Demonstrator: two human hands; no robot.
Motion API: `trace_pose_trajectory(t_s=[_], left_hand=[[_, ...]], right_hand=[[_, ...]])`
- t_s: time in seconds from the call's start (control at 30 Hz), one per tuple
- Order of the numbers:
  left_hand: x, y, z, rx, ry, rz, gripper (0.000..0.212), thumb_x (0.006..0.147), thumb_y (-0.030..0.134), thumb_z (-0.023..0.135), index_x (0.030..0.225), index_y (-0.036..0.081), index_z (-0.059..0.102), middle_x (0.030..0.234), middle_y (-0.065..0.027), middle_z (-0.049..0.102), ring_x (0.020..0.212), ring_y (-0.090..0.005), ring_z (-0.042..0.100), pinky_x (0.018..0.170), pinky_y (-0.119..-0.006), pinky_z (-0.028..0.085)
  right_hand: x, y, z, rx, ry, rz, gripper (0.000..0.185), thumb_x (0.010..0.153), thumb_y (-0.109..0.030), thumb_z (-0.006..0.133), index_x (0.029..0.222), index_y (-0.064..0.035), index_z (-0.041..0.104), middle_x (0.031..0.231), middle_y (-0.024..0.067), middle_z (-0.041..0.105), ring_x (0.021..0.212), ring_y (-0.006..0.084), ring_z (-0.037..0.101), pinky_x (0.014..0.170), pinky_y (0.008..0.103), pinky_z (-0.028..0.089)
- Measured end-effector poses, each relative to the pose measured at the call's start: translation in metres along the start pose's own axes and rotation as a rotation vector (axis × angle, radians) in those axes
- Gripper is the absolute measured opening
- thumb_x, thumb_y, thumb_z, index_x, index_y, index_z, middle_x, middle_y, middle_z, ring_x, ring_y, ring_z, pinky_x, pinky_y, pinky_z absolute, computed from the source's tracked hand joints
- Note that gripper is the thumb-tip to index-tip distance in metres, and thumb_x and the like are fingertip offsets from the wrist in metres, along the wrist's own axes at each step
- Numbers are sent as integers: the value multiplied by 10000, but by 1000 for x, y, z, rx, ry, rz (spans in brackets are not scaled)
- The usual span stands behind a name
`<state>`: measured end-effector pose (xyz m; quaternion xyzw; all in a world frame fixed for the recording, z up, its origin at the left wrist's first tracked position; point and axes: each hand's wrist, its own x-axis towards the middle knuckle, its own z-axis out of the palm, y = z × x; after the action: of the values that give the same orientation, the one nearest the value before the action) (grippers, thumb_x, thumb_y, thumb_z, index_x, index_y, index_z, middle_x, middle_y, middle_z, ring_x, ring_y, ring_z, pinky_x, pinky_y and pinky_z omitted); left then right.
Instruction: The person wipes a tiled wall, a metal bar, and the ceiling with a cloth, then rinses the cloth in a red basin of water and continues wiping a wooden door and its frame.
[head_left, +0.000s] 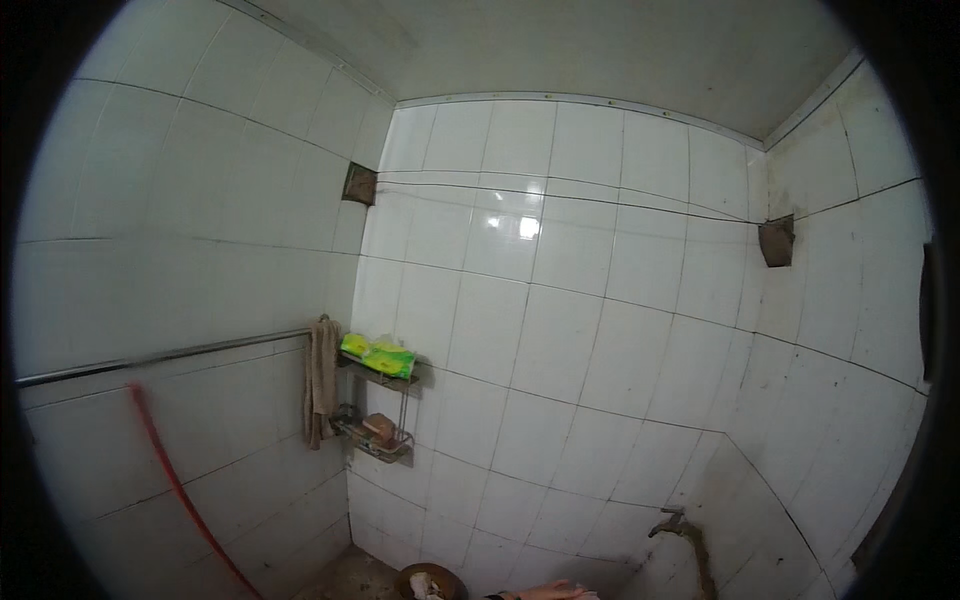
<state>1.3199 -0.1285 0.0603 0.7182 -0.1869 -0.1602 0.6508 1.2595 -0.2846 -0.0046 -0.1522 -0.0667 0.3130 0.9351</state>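
Observation:
One hand (553, 591) shows at the bottom edge, with a dark band at its wrist. Beside its fingertips is a pale, pinkish thing (587, 595), cut off by the frame; whether the hand holds it is unclear. Which hand this is cannot be told, and the other is out of view. To its left, a round brown bin (454, 582) contains crumpled white material (424, 586). A wall tap (667, 525) with a discoloured pipe (703, 559) is to the right of the hand.
A corner rack (409, 444) holds green-yellow packets (388, 360) above and an orange-brown item (379, 427) below. A beige towel (322, 382) hangs from a metal rail (202, 349). A red stick-like thing (184, 495) slants along the left wall. Wires (570, 196) span the tiled wall.

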Motion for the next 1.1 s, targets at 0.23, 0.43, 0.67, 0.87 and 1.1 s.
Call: trace_pose_trajectory(t_s=[0.23,0.43,0.67,0.87,1.1], left_hand=[[7,-22,12,-626,-338,46,308,949,249,432,1193,92,536,1065,-97,592,1007,-218,541,894,-343,431],[-4,-17,4,21,-403,146,170,893,233,559,977,88,585,864,-6,568,819,-164,498,780,-344,403],[-16,-12,11,283,-164,46,216,882,255,567,999,73,569,885,-27,567,832,-179,503,780,-348,408],[5,-40,11,379,-98,-22,258,872,273,573,1017,60,556,903,-46,567,842,-193,507,779,-352,412],[40,-81,12,498,-62,-91,309,861,294,581,1039,45,540,923,-67,567,855,-209,511,778,-356,417]], right_hand=[[8,0,3,-281,52,-17,349,901,-318,446,1023,3,503,790,53,493,645,190,448,542,289,393],[19,11,32,-532,35,-26,345,895,-305,454,1043,4,493,814,57,494,657,187,450,555,287,395],[20,19,49,-683,-16,-21,346,889,-291,464,1066,6,481,842,61,495,670,184,453,570,284,398],[15,16,49,-731,-35,-30,349,883,-278,472,1085,7,471,866,65,496,682,181,455,582,282,400],[10,10,46,-739,-32,-44,358,876,-263,482,1108,8,460,894,70,497,696,178,458,597,279,402]])
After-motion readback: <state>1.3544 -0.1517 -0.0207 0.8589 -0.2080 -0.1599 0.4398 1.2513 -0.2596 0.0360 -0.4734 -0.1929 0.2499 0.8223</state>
